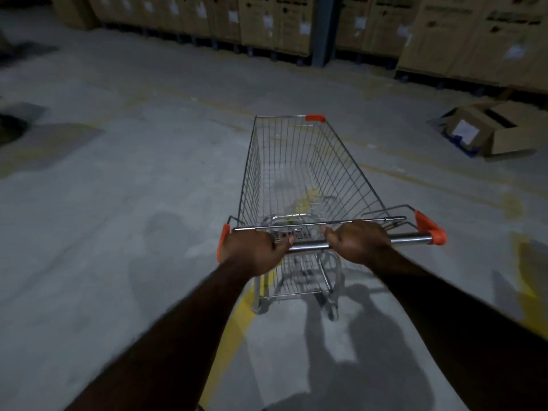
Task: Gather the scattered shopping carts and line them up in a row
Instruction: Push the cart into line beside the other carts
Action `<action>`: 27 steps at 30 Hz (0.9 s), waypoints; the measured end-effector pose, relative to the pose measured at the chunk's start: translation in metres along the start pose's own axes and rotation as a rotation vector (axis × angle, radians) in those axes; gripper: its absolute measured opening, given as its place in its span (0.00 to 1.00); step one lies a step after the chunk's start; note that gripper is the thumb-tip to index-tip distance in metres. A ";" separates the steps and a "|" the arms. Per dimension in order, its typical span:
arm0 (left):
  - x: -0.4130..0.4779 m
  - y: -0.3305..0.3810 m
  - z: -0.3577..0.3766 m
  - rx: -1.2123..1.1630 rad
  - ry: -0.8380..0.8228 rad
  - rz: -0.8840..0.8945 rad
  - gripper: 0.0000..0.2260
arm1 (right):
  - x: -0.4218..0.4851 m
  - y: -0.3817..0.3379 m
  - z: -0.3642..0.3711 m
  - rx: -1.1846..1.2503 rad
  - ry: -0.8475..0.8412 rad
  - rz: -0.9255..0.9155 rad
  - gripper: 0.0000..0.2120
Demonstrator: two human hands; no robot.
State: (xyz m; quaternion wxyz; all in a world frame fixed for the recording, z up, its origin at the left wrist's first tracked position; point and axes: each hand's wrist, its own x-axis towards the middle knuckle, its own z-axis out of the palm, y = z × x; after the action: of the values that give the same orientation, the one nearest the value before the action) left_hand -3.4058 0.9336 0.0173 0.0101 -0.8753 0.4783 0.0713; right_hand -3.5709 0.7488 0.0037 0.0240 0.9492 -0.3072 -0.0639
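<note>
A metal wire shopping cart (pixel 299 170) with orange corner caps stands on the concrete floor in front of me, its basket empty. My left hand (pixel 252 250) grips the left part of the chrome handle bar (pixel 409 239). My right hand (pixel 358 241) grips the same bar near its middle. Both arms reach forward from the bottom of the view. No other cart shows in this view.
Tall cardboard boxes (pixel 275 22) on pallets line the far wall, with a blue steel post (pixel 324 31) between them. A toppled open box (pixel 486 129) lies on the floor at right. Yellow painted lines (pixel 234 321) cross the floor. Dark shapes (pixel 12 129) sit at far left.
</note>
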 end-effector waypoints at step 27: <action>0.088 -0.146 -0.008 -0.036 0.067 -0.403 0.42 | 0.225 -0.115 -0.042 0.013 -0.001 -0.363 0.38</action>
State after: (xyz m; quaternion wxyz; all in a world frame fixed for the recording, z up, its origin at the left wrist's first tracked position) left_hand -3.2353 0.9388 0.0059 -0.0075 -0.9552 0.2921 0.0473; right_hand -3.3180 0.7099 0.0112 0.0055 0.9892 -0.1312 -0.0656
